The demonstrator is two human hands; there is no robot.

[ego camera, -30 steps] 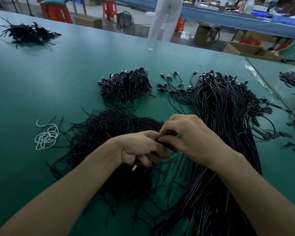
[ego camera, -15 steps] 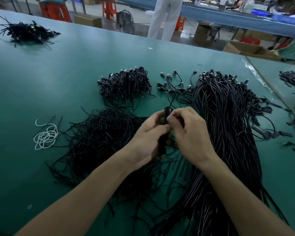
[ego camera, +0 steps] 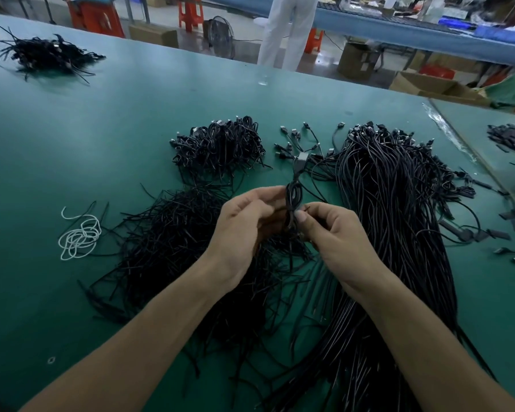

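Green table [ego camera: 131, 120]; long black cable heap [ego camera: 399, 233], right; short tie pile [ego camera: 167, 248], left. Centre, above both: left hand [ego camera: 244, 227] and right hand [ego camera: 336, 236], fingers curled, pinching one upright coiled cable [ego camera: 293, 197] between them.

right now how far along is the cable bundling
Done: a heap of coiled cables lies ahead. In hand: left hand and right hand pinch one folded cable, plug up. Left: the big sheaf of straight cables, seemingly the larger share.
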